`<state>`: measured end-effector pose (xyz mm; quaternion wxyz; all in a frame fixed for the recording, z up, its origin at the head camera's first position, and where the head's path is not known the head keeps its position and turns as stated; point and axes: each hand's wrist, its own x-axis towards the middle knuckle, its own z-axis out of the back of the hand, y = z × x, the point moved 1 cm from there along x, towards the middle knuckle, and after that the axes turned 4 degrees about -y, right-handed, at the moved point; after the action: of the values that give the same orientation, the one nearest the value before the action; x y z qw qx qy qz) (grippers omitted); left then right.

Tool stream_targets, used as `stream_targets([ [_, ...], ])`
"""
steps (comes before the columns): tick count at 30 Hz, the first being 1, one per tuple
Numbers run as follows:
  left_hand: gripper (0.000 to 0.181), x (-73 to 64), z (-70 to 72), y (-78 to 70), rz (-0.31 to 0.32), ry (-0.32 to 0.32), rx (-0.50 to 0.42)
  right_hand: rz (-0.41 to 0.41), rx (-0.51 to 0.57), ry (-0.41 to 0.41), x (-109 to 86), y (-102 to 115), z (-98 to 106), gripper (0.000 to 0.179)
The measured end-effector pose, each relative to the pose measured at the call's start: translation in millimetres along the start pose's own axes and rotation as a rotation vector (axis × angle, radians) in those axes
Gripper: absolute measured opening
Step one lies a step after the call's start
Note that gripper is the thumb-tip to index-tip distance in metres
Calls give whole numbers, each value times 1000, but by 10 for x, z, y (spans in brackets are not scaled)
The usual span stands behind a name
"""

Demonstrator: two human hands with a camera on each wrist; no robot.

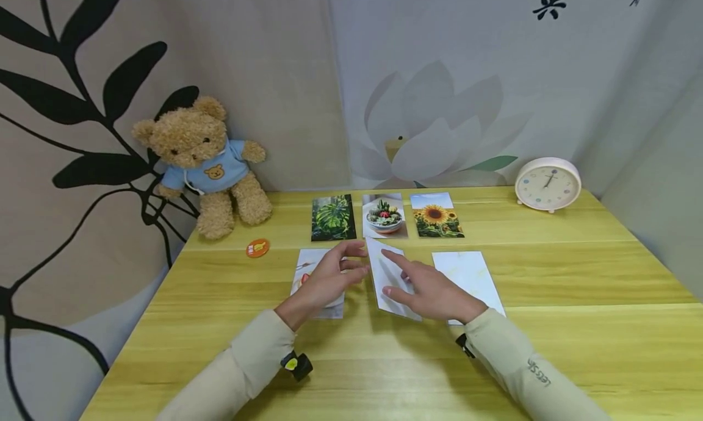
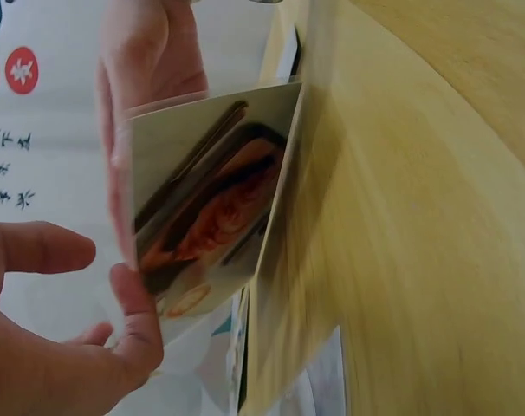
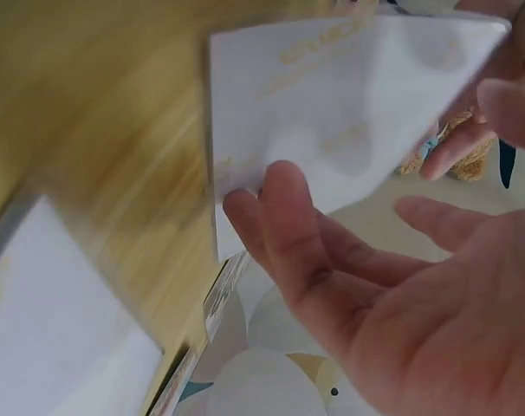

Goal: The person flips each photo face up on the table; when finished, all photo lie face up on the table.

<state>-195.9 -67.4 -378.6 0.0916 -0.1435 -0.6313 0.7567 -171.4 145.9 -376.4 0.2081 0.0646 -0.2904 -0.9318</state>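
Observation:
A photo card [image 1: 392, 280] stands tilted on the table between my hands, its white back toward the right. Its printed face [image 2: 215, 191], in the left wrist view, shows reddish food on a dark dish. My right hand [image 1: 434, 287] touches the white back, index finger extended and thumb apart. In the right wrist view, fingertips [image 3: 284, 178] lie against that back, which carries faint yellow print. My left hand [image 1: 335, 271] is at the card's left, over a food photo card [image 1: 332, 311] lying flat; one fingertip [image 2: 128, 286] meets the standing card's edge.
At right lies a card white side up [image 1: 469, 274]. Behind are a leaf card [image 1: 333, 218], a potted succulent card [image 1: 384, 216] and a sunflower card [image 1: 437, 215]. A teddy bear [image 1: 211, 165], an orange disc [image 1: 257, 248] and a white clock [image 1: 548, 185] are also there.

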Motion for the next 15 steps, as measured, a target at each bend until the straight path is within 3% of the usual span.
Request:
stream_targets([
  [3,56,18,-23,10,-17,-14,-13,3,45,5,14,13,-19,68],
  [15,61,29,-96,-42,-28,36,-36,-26,132,-7,34,32,-3,64],
])
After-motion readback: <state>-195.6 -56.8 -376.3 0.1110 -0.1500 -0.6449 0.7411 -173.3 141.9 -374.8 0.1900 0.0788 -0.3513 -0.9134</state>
